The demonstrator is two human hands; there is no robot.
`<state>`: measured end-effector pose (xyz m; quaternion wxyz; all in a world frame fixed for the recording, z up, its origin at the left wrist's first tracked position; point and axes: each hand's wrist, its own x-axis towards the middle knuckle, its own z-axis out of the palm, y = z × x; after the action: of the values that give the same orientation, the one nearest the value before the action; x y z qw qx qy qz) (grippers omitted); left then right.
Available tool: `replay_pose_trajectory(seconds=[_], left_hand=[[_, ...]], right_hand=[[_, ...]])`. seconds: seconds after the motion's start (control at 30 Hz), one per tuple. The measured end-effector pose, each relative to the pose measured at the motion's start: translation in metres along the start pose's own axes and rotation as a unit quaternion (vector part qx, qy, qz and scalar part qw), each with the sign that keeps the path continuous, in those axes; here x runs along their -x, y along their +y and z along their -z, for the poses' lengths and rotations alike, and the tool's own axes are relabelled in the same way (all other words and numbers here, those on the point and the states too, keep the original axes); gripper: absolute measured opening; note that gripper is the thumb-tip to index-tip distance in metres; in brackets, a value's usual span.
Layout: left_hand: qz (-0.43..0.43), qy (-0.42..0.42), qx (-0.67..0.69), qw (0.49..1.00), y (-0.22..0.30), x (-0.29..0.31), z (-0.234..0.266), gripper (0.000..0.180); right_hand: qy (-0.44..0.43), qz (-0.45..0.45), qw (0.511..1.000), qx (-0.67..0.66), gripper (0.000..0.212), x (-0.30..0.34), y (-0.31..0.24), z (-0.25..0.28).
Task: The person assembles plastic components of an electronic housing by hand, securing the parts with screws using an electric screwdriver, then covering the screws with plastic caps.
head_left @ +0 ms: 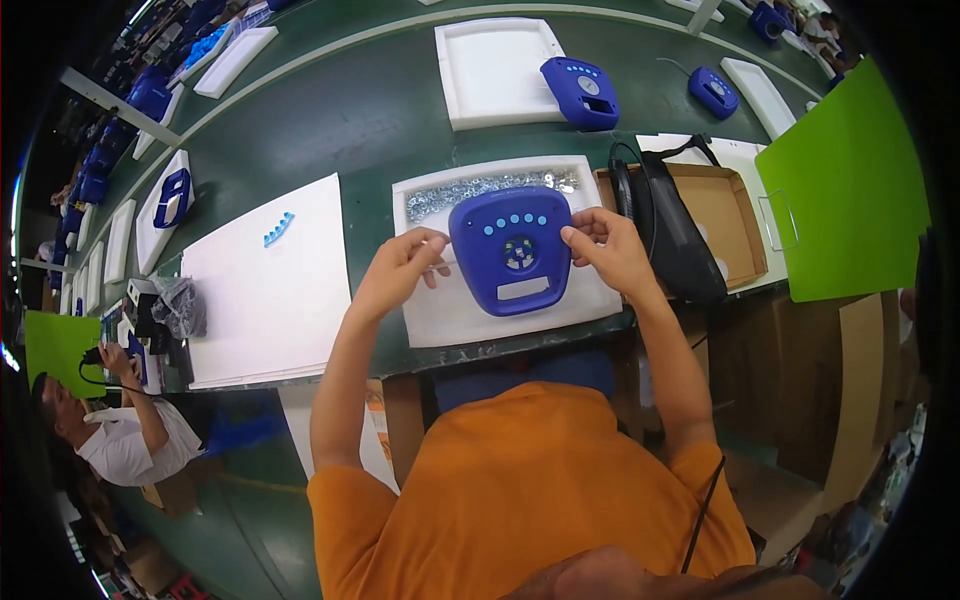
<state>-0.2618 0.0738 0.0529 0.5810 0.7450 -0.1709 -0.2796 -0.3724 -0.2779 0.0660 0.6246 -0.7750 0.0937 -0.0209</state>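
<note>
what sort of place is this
Most likely a factory assembly area: a blue plastic housing shows over a white tray with small shiny parts, similar blue units sit along the green bench, and another person is at the left.

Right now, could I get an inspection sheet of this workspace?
Surface: dark green table; white foam tray holding small metallic parts.
Things in hand: blue housing, light-blue buttons across its upper part.
Clutter: black bag across an open cardboard box; light-blue strip on a white board.
Right hand: fingers pinch the housing's right edge.
Left hand: fingers by its left edge; contact unclear.
Cables: black cord over the orange shirt.
Surroundings: person in white at left; green panel at right; more blue housings beyond.
</note>
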Motion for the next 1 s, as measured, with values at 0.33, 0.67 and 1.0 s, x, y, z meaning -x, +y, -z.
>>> replay_pose_trajectory(seconds=[0.33, 0.67, 1.0], left_hand=[[-0.035, 0.148, -0.361, 0.920, 0.002, 0.011, -0.016, 0.025], [-0.293, 0.206, -0.440, 0.823, -0.031, -0.066, -0.025, 0.008], [-0.334, 0.163, -0.540, 0.755, -0.043, -0.100, -0.028, 0.016]], right_hand=[[-0.045, -0.105, 0.989, 0.093, 0.044, -0.011, 0.034, 0.005], [0.082, 0.053, 0.945, 0.313, 0.036, 0.014, 0.009, 0.008], [0.153, 0.071, 0.953, 0.253, 0.025, 0.034, 0.028, 0.055]])
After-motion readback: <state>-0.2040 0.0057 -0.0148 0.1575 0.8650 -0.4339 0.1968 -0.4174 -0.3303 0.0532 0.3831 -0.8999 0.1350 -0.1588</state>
